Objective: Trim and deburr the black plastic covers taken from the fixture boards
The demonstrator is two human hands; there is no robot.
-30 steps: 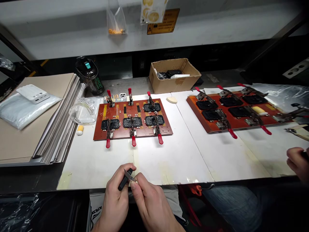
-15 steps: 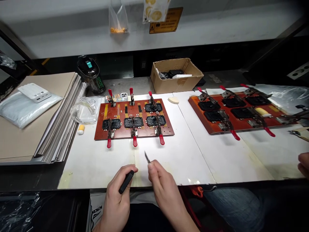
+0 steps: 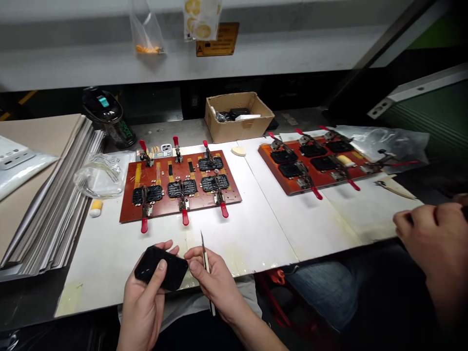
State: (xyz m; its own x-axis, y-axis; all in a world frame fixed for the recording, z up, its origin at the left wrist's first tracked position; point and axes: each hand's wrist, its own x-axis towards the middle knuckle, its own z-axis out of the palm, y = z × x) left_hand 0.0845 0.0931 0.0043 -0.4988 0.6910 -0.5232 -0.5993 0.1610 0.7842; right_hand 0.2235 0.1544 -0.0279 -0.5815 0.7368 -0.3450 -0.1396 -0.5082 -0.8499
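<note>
My left hand [image 3: 144, 297] is closed around a flat, glossy black rectangular part [image 3: 175, 273], thumb across its face. My right hand [image 3: 215, 280] grips a slim pointed tool [image 3: 206, 261] with a dark tip and pale handle, tip up; whether it is a knife or tweezers I cannot tell. The right fingertips are at or very near the part's right corner. Beyond both hands lies a reddish-brown fixture board [image 3: 171, 209] with red-handled toggle clamps. Black ribbed parts [image 3: 182, 188] sit on it, some under the clamps.
A second clamp board [image 3: 266, 156] lies to the right, near a co-worker's hand [image 3: 427, 234]. Behind stand a cardboard box [image 3: 237, 129] and a dark bottle [image 3: 109, 117]. Stacked sheets [image 3: 47, 195] fill the left, beside a plastic bag [image 3: 100, 173] and a yellow-white roll [image 3: 96, 208].
My left hand has turned the black part from edge-on to flat. My right hand has come closer to it, with the tool now upright. The co-worker's hand shows more. The view has shifted right.
</note>
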